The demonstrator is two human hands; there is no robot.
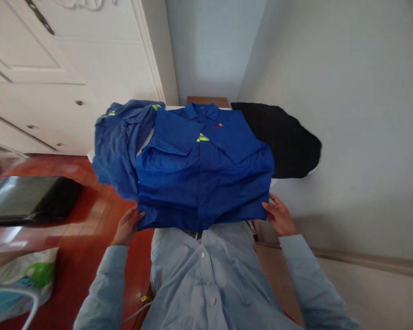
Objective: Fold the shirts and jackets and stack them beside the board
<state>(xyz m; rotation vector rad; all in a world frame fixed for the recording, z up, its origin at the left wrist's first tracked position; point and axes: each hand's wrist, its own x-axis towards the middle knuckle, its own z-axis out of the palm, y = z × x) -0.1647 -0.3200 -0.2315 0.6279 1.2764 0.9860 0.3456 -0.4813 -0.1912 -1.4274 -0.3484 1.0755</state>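
A blue work shirt point(179, 183) lies front up before me, its collar at the far end and both sleeves folded inward across the chest. Yellow-green reflective strips and a small red and yellow emblem show on it. My left hand point(128, 223) pinches the near left corner of the hem between thumb and fingers. At the near right corner, my right hand point(278, 214) grips the hem in the same way. The hem hangs past the table edge, above my lap.
A crumpled blue garment point(115, 146) lies left of the shirt, a black cloth item point(282, 137) to its right. White cabinets point(117, 68) stand back left, and a grey wall point(347, 114) rises on the right. A black-wrapped item point(30, 197) and a printed bag point(37, 279) are at left.
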